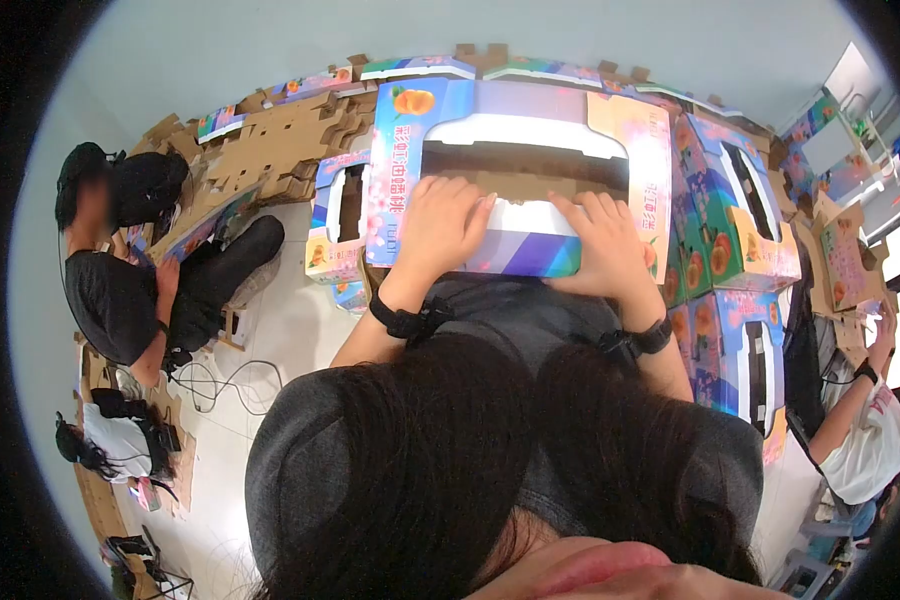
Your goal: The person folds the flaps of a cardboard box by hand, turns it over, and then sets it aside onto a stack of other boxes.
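A printed peach carton stands right before me, with a large window in its top that shows the brown inside. My left hand lies at the left of the near white-edged panel, its fingers bent over the edge into the window. At the panel's right end my right hand grips the same edge, fingers over the rim and thumb low on the printed face. Both hands are closed on the carton. Parts of the fingertips are hidden inside the opening.
Finished-looking cartons are stacked at the right, with another carton at the left. Flat brown cardboard lies beyond. A co-worker in black sits at the left; another in white works at the right. Cables cross the floor.
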A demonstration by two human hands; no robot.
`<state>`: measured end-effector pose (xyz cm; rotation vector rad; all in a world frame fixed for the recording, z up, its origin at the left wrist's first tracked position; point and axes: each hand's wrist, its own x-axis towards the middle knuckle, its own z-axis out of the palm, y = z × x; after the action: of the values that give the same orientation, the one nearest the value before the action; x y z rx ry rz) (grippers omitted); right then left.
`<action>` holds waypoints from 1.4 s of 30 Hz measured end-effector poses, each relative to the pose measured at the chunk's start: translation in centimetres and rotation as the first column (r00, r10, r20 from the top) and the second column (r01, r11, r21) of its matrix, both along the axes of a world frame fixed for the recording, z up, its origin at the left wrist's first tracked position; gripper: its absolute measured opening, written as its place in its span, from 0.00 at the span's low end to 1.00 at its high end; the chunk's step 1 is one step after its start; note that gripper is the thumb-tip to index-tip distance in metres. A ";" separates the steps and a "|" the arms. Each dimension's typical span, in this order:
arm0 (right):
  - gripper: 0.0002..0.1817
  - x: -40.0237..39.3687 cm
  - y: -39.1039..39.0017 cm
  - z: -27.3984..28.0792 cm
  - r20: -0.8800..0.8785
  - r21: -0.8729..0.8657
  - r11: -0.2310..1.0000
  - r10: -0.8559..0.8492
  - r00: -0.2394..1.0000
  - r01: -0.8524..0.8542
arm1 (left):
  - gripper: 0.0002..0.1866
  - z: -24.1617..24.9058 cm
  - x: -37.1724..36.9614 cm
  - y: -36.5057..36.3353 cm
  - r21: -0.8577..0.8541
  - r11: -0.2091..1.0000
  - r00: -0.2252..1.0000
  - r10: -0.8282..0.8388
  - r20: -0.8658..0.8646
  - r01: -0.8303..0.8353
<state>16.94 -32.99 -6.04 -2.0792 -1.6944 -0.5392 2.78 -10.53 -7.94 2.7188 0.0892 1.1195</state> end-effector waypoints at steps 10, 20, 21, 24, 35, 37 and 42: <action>0.54 -0.1 -0.1 -0.3 -0.002 0.033 0.999 -0.001 1.000 0.001 | 0.10 0.1 -0.2 -0.1 -0.025 1.000 1.000 -0.004 -0.031 0.004; 0.54 0.6 0.0 0.1 -0.077 0.034 0.998 -0.044 0.996 0.046 | 0.08 3.3 -6.7 5.0 -0.231 0.973 0.873 0.101 0.477 0.014; 0.54 0.5 0.0 0.1 -0.084 0.018 0.999 -0.050 0.995 0.051 | 0.08 3.5 -7.4 5.8 -0.345 0.938 0.854 0.159 0.496 0.025; 0.51 0.6 -0.2 0.1 -0.078 0.067 0.997 -0.024 0.997 0.029 | 0.12 2.8 -9.4 8.6 -0.546 0.835 0.763 0.312 0.567 0.064; 0.54 -0.6 -12.6 8.6 0.030 0.150 0.907 -0.402 0.915 0.393 | 0.20 0.8 -11.5 12.7 -0.663 0.748 0.681 0.481 0.552 0.008; 0.54 -1.0 -16.4 9.8 0.050 0.200 0.872 -0.465 0.884 0.448 | 0.20 1.3 -10.6 11.5 -0.644 0.765 0.729 0.435 0.529 0.010; 0.50 -4.9 -23.3 11.7 0.040 0.193 0.590 -0.803 0.594 0.784 | 0.21 1.5 -9.4 10.3 -0.550 0.829 0.826 0.377 0.418 -0.100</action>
<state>12.04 -56.33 5.67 -2.6548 -0.6013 -1.0403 -6.59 -0.19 -6.47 1.9059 0.5864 1.5901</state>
